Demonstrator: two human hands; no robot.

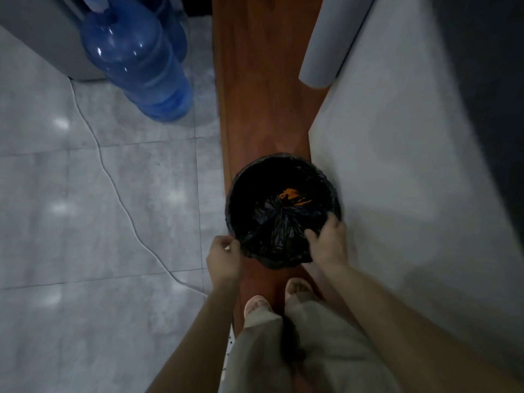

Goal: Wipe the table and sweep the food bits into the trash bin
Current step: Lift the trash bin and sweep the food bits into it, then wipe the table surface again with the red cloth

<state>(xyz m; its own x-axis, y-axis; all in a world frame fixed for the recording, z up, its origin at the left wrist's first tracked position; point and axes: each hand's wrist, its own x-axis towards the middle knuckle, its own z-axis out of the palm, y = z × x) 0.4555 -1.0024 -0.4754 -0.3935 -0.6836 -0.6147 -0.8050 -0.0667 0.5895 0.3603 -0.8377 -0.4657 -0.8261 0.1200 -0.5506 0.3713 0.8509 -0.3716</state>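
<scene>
Head view: trash bin between hands

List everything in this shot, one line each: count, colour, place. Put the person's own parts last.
trash bin: one, black liner, on the wooden strip
food bits: a few, orange, inside the bin
water bottles: two or more, blue, upper left on the tiles
cable: one, white, across the tiled floor
table: one, pale grey, right
left hand: pinches the liner's near-left edge
right hand: grips the liner's near-right rim
feet: two, below the bin

Trash bin base behind bag
</scene>
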